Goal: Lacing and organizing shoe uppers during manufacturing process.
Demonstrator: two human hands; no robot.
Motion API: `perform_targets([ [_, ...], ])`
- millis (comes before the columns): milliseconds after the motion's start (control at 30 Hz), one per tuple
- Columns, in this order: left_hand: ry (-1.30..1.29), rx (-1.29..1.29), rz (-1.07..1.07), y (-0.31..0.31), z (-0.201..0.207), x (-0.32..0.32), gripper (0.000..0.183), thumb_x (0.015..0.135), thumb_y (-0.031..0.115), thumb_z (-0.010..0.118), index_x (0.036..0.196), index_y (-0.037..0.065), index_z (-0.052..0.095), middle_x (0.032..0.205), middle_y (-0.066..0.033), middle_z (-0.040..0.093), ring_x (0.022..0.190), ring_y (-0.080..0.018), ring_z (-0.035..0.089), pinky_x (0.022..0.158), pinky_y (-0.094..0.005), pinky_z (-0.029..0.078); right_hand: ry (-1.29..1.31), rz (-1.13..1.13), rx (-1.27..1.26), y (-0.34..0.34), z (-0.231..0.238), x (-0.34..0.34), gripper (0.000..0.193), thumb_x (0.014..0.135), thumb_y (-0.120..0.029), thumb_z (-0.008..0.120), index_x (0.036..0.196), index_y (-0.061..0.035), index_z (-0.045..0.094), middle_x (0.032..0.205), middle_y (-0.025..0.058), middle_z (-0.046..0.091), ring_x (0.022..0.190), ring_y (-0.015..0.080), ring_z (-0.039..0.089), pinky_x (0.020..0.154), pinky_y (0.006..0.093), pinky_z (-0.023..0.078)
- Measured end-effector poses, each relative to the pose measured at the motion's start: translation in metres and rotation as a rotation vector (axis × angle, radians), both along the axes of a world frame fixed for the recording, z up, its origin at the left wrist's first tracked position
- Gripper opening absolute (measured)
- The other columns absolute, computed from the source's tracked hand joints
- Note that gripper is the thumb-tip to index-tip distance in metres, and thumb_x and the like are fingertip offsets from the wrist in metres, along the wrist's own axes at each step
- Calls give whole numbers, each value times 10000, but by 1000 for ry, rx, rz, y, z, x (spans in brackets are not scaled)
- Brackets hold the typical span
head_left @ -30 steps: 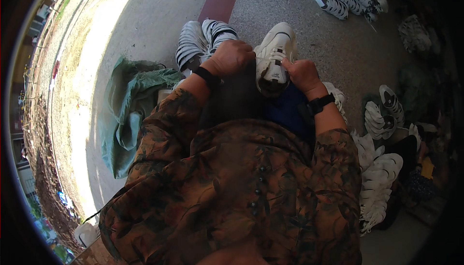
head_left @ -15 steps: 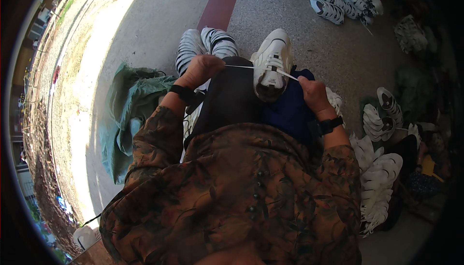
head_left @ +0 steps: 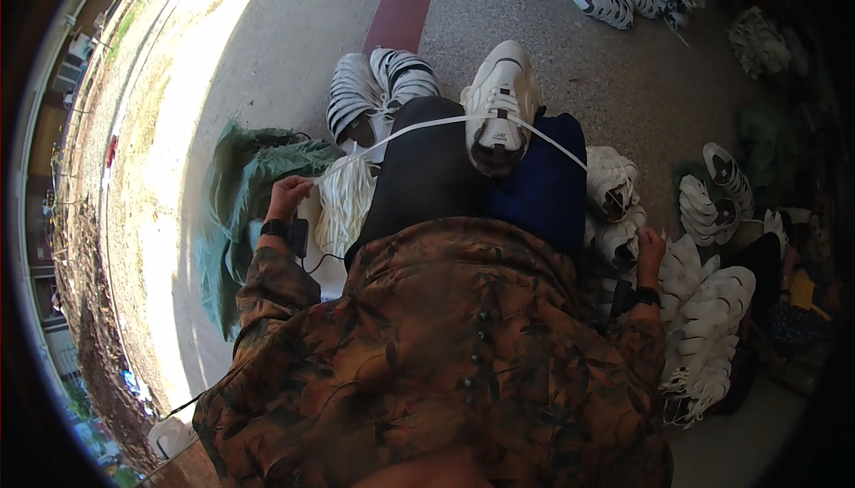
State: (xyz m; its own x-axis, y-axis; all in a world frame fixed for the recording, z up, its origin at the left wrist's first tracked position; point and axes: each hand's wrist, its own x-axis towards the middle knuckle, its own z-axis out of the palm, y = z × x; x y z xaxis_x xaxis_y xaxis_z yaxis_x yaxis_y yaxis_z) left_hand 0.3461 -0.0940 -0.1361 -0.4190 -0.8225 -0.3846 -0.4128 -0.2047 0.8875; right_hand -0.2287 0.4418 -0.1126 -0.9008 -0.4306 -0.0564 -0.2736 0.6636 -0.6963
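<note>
A white lace-up sneaker (head_left: 504, 87) rests across my lap, toe away from me, its dark opening toward me. A white shoelace (head_left: 427, 123) threads its upper and stretches out to both sides. My left hand (head_left: 290, 194) is closed in a pinch on the lace's left end, beside a bundle of loose white laces (head_left: 346, 207). Out to the right, my right hand (head_left: 651, 246) is closed, with the lace's right length running toward it. That length gets lost against the white shoes (head_left: 613, 181) beside my thigh.
Stacked white shoe uppers (head_left: 405, 78) lie beyond my left knee. More white uppers (head_left: 708, 332) are piled on the right, others (head_left: 601, 3) at the far right. A green sheet (head_left: 233, 194) is bunched on the left. A red stripe (head_left: 403, 7) crosses the floor.
Both hands have moved apart, outward and nearer my body, drawing out much more lace on each side. The sneaker stays on my lap, shifted slightly farther away.
</note>
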Motion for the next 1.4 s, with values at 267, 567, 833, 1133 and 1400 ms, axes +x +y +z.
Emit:
perform_targets([
  [267,-311,-119,-131,24,-31,12,128,719,102,734,692,-4,668,631,-29,622,587,-100,556,570,-267,444,97,173,71,63,-55,23,149,762,-100,587,777,47,569,592,31,481,591,110,470,563,300,397],
  [567,14,-93,-109,37,-2,-99,278,762,113,689,993,-31,635,843,-71,657,776,-107,599,699,-283,479,-647,220,-237,-64,41,36,192,778,-157,624,660,-9,592,602,38,577,538,105,510,535,267,395],
  [833,91,-717,-354,34,27,-191,223,841,113,583,1014,-27,601,869,-153,652,811,-215,644,750,-300,484,-300,592,-376,-262,91,93,129,752,10,622,658,4,534,618,-23,521,567,38,424,552,222,373],
  [1133,215,-28,-196,50,26,-157,163,872,173,615,833,21,661,670,42,581,568,-25,466,511,-196,364,-368,220,-592,-308,59,95,129,745,-12,653,655,18,567,576,-29,487,564,53,403,521,246,360],
  [1400,215,100,60,41,-3,-78,165,851,197,657,860,34,676,612,49,517,480,-31,402,428,-186,301,137,286,-392,-311,58,102,106,728,-17,624,645,3,561,578,104,548,533,227,502,534,340,404],
])
